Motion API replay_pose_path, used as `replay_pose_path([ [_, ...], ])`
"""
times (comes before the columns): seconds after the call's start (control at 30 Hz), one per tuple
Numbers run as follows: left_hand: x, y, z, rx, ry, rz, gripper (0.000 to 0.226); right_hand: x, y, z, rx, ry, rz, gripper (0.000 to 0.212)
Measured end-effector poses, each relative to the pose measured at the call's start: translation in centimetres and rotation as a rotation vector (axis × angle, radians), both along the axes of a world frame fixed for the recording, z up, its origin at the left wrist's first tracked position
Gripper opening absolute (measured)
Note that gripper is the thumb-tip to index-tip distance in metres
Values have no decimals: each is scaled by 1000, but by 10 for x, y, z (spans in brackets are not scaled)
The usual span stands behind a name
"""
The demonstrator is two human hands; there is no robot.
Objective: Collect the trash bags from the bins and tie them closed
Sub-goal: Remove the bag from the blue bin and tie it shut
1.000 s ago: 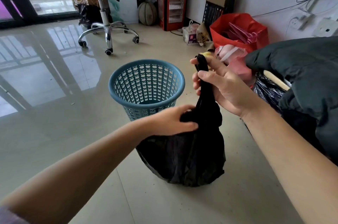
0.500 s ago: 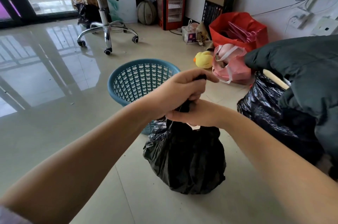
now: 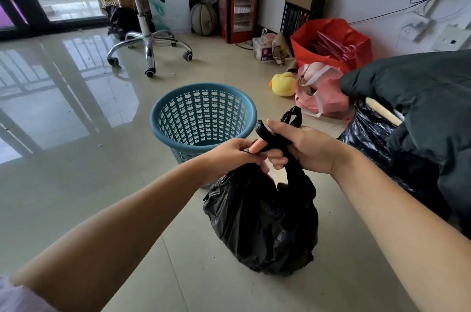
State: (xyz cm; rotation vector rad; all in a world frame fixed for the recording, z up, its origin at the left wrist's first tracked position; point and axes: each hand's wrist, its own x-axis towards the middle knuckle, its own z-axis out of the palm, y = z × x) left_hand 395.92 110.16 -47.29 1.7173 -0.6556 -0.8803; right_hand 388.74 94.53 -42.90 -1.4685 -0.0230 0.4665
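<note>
Holding the black trash bag [image 3: 262, 222] by its top, you have both hands closed tight on it. Your left hand [image 3: 229, 156] pinches one twisted handle, and your right hand [image 3: 303, 148] has the other handle wrapped around its fingers. The bag sits on the shiny floor [image 3: 76, 184], right in front of the blue bin [image 3: 204, 118]. A yellow duck toy [image 3: 283, 84] lies farther back.

Single head-worn view looks forward and down, close over the floor [image 3: 76, 184].
</note>
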Motion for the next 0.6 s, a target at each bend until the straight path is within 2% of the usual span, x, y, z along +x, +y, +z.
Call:
replay_pose_path([
  [0.07,4,5,-6,-25,137,-49,5,-2,-8,-2,-162,12,47,45],
  [0.17,2,8,-15,-116,358,-15,10,0,-19,-15,-720,-93,173,22],
  [0.23,5,9,-20,-167,552,48,20,7,-23,-34,-1145,-189,127,20],
  [0.3,4,8,-24,-188,709,106,31,11,-19,-48,-1437,-220,-16,26],
  [0.4,-1,2,-32,-195,661,175,29,11,-8,-64,-1547,-259,-9,33],
  [0.47,-6,-2,-37,-153,508,155,31,8,-1,-74,-1545,-284,115,48],
  [0.53,-7,-4,-41,-124,321,204,20,8,2,-79,-1475,-268,182,63],
  [0.6,-2,-3,-44,-81,110,306,15,10,1,-78,-1358,-272,173,56],
])
